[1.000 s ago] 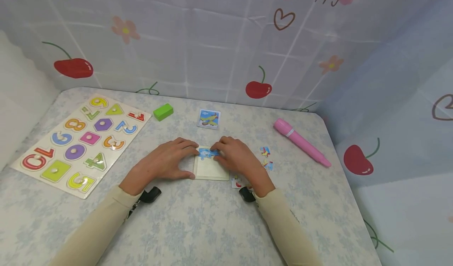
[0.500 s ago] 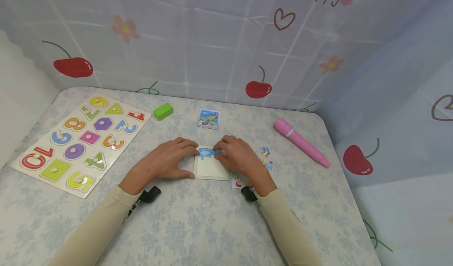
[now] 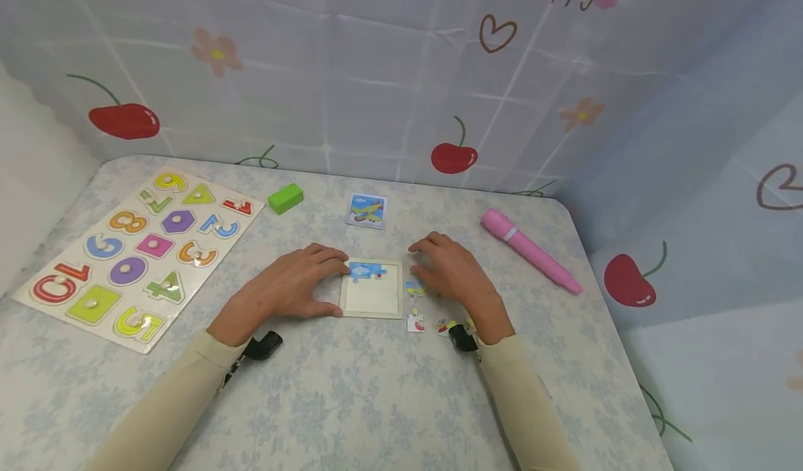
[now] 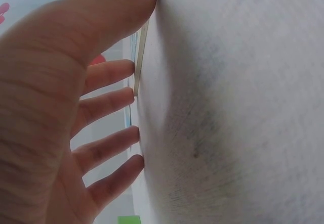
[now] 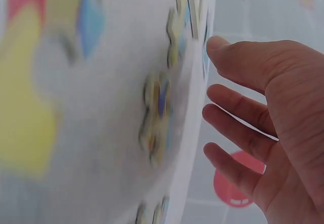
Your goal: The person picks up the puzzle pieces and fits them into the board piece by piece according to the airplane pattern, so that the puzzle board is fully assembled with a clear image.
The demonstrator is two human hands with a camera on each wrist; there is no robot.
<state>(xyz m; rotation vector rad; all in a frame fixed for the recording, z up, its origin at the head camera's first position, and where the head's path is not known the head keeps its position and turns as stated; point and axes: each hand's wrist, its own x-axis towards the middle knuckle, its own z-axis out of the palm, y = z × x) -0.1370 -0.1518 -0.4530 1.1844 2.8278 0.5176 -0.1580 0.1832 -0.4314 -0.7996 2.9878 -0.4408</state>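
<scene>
Cream-coloured, the puzzle tray (image 3: 376, 298) lies on the flower-patterned bench (image 3: 351, 401), likely light and stiff, best steadied by its sides. The left grip (image 3: 285, 283), spread, touches its left edge; the right grip (image 3: 450, 269), loosely spread, hovers near loose pieces (image 3: 416, 320), probably thin and best pinched edgewise. A cherry-printed curtain (image 3: 376, 109) hangs behind.

Square cream tray (image 3: 374, 298) lay flat; blue jigsaw pieces (image 3: 365, 270) sat inside along far edge; loose multicoloured pieces (image 3: 415, 321) lay right.
</scene>
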